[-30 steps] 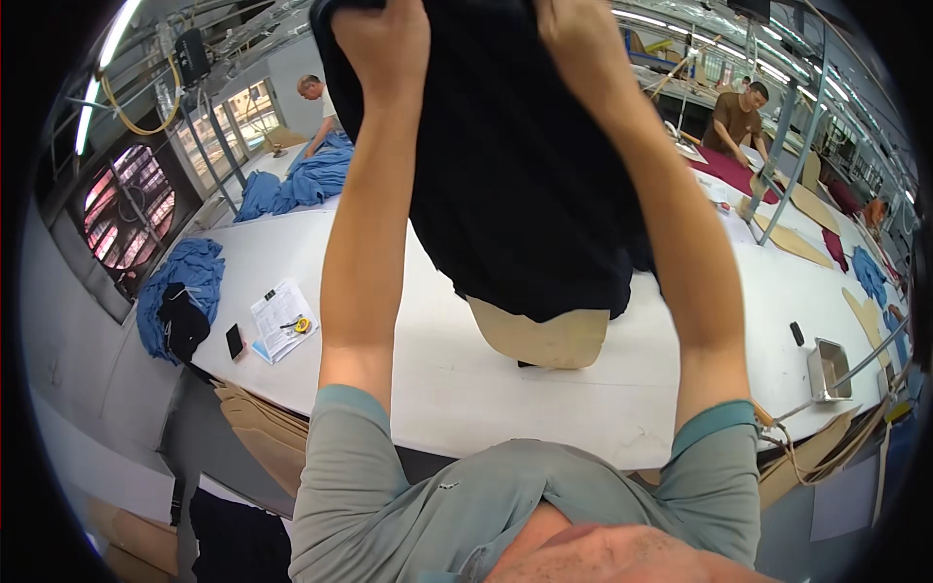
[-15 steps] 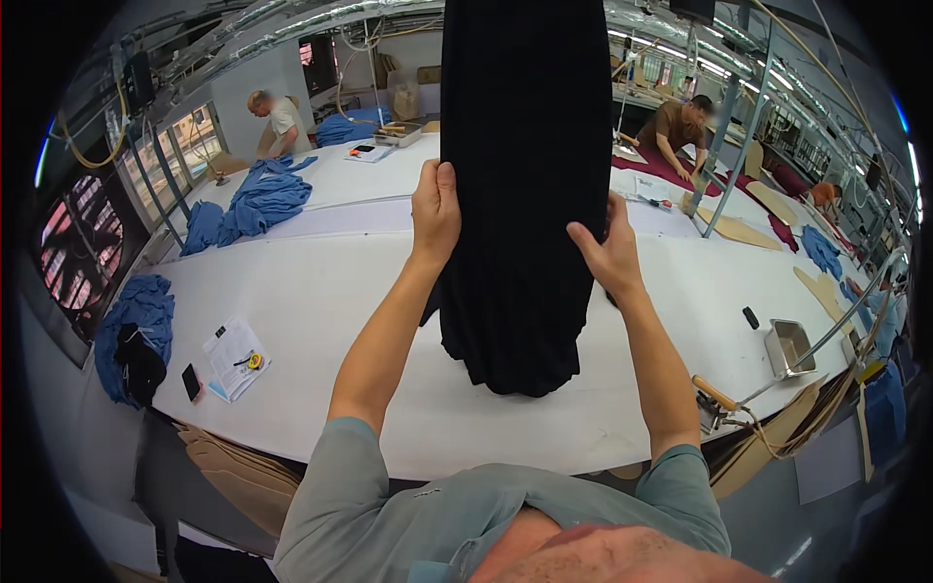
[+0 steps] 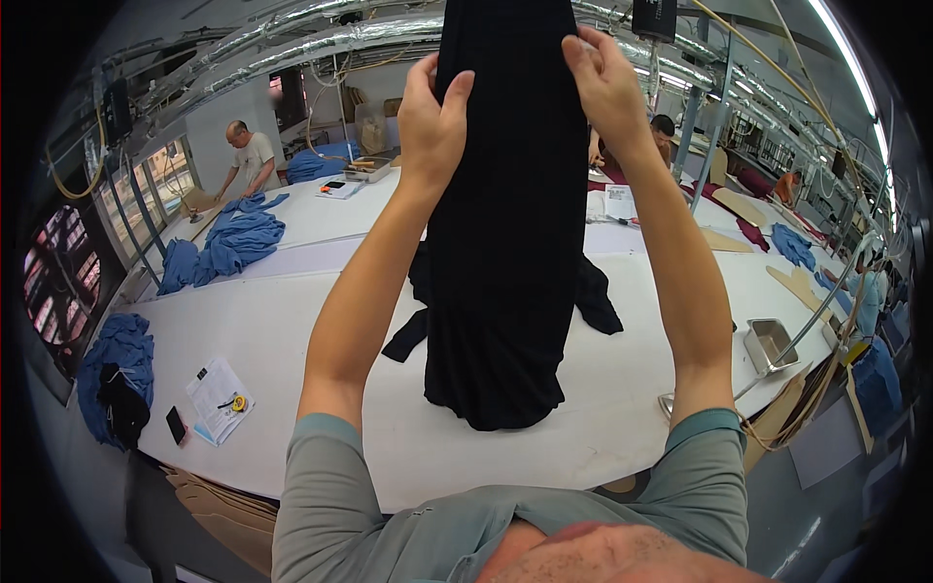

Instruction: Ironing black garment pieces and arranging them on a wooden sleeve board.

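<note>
A long black garment (image 3: pixel 501 243) hangs upright in front of me, its top running out of view. My left hand (image 3: pixel 432 126) is at its upper left edge, thumb along the front and fingers at the side. Slightly higher, my right hand (image 3: pixel 610 92) holds the upper right edge, its thumb on the front. The bunched lower end comes down over the white table. Sleeve-like black parts stick out behind it on both sides. The cloth hides what lies behind it.
At left are blue cloth (image 3: pixel 115 374), a phone (image 3: pixel 176 426), papers (image 3: pixel 209 389) and a tape measure (image 3: pixel 238 403). A metal tray (image 3: pixel 771 345) stands at right on the white table (image 3: pixel 321 428). Co-workers stand at the tables beyond, one person (image 3: pixel 253 160) at far left.
Both my hands have moved up along the black garment, the right one now near its upper right edge. More of the sleeve-like parts shows at the sides, and the view has shifted slightly.
</note>
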Tool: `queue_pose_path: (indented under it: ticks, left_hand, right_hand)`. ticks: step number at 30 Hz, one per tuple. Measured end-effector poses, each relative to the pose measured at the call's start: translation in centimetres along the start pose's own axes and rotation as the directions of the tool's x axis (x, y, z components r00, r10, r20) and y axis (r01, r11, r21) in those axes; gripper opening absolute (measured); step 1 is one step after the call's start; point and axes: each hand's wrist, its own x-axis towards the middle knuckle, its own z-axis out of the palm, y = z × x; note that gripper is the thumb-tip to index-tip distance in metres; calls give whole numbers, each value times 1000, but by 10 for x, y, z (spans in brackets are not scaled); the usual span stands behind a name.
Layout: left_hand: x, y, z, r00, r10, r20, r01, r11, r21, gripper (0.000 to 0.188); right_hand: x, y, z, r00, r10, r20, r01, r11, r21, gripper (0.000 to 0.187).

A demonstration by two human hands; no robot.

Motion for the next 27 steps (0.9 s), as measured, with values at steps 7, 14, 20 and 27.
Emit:
queue_pose_path:
  ticks: [7, 14, 20, 27]
  left_hand:
    - [29, -33, -11, 895, -297, 334, 403, 859, -317, 33]
    - [-139, -79, -50, 809, -442, 388, 546, 811, -212, 30]
    - [-271, -93, -102, 540, -704, 461, 831, 533, -159, 27]
    - [-276, -71, -150, 503, -856, 122, 813, 421, -403, 27]
  right_hand:
    - [-31, 50, 35, 942, -186, -278, 114, 960, -258, 40]
    - [-300, 126, 34, 855, 509, -101, -514, 858, -24, 26]
    - [-551, 133, 3, 446, 894, -42, -882, 430, -192, 51]
    - [-551, 140, 10, 568, 822, -38, -800, 540, -262, 80]
